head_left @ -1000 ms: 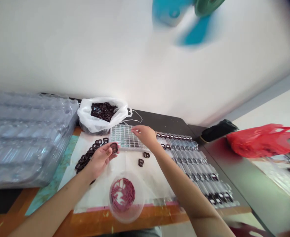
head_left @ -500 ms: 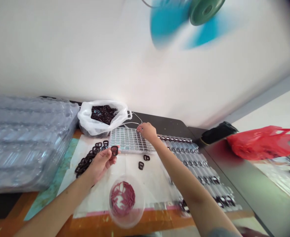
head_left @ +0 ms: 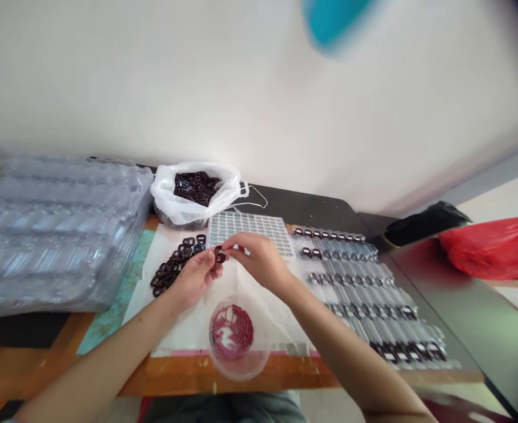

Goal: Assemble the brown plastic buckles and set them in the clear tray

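My left hand (head_left: 196,276) pinches a small dark buckle (head_left: 220,256) with a framed opening, held above the white paper. My right hand (head_left: 259,258) meets it there, thumb and forefinger closed at the buckle's edge; anything tiny between those fingertips is hidden. Just behind the hands lies a clear tray of small cells (head_left: 259,225), partly covered by the right hand. A heap of similar dark buckles (head_left: 170,271) is beside my left hand. Nearer me stands a translucent tub (head_left: 259,352) with thin dark-pink pieces (head_left: 241,332) in it.
A white plastic bag (head_left: 170,205) full of dark buckles stands at the back. Stacked clear blister trays in plastic (head_left: 56,235) fill the left. Clear moulded packaging (head_left: 351,282), some slots holding buckles, lies right. A red bag (head_left: 492,247) and black bag (head_left: 421,223) are farther right.
My right hand has come back from the celled tray to the buckle in my left hand. Two loose buckles on the paper are now out of sight. The view has shifted.
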The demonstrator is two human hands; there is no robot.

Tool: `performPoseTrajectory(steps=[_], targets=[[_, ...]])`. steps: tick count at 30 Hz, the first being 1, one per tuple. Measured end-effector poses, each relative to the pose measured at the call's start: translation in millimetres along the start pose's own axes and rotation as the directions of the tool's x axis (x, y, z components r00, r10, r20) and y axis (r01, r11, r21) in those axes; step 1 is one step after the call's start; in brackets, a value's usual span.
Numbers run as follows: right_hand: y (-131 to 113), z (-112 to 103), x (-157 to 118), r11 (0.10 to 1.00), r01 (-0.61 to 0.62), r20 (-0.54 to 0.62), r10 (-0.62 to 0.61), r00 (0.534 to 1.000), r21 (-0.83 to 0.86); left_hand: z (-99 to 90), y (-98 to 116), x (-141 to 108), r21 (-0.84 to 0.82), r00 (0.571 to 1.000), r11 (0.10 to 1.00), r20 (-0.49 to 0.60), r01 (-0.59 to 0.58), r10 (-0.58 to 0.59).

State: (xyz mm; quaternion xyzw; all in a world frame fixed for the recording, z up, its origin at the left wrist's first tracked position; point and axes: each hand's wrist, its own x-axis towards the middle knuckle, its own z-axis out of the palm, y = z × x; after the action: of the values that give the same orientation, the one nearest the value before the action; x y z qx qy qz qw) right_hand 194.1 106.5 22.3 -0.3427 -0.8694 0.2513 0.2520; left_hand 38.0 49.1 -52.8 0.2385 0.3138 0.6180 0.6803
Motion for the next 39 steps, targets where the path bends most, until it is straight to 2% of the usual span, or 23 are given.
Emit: performPoseTrajectory(steps=[6,10,17,22,24,28,33,34,36,39], targets=[[0.4,6.1,-1.6,0.996,0.011,-0.004,-0.011,1.0,-0.093,-1.2,-1.6,0.8,0.005,1.0,1.0,0.001,0.001,-0.001],[-1.8,8.5,-2.6,0.977,0.009,0.0,-0.009,1.0,-0.215,-2.5,-3.7,2.1,0.019,1.0,1.0,0.005,-0.003,0.002],[1.1,15.6,-6.0,0.894,0.143,-0.06,-0.185,0.981,-0.426,-5.1,-6.9,4.9,-0.014,1.0,1.0,-0.014,-0.017,0.017],[1.7,20.7,-18.2,0.771,0.293,0.02,-0.343,0.939,-0.565,-6.9,-5.9,5.6,-0.049,0.999,0.998,0.001,-0.037,0.037],[1.6,22.9,-21.6,0.745,0.326,0.059,-0.361,0.931,-0.582,-7.0,-5.2,6.1,-0.058,0.999,0.998,-0.005,-0.037,0.036],[0.0,20.8,-25.8,0.76,0.34,0.127,-0.327,0.936,-0.554,-5.5,-4.1,5.7,-0.062,0.999,0.998,-0.034,-0.022,0.02],[-14.5,7.1,-47.3,0.87,0.239,0.051,-0.241,0.969,-0.431,-4.2,-2.8,5.1,-0.065,0.999,0.997,-0.012,-0.04,0.039],[-19.9,5.4,-54.2,0.894,0.222,0.085,-0.205,0.975,-0.389,-4.1,-2.2,5.2,-0.068,0.999,0.997,-0.009,-0.042,0.041],[-31.0,6.2,-68.3,0.926,0.202,0.259,-0.121,0.958,-0.317,-3.7,-0.9,5.3,-0.072,0.999,0.996,-0.009,-0.053,0.052],[-41.7,18.1,-83.8,0.945,0.204,0.529,-0.04,0.847,-0.256,-3.1,0.5,5.0,-0.073,0.998,0.996,-0.013,-0.056,0.055]])
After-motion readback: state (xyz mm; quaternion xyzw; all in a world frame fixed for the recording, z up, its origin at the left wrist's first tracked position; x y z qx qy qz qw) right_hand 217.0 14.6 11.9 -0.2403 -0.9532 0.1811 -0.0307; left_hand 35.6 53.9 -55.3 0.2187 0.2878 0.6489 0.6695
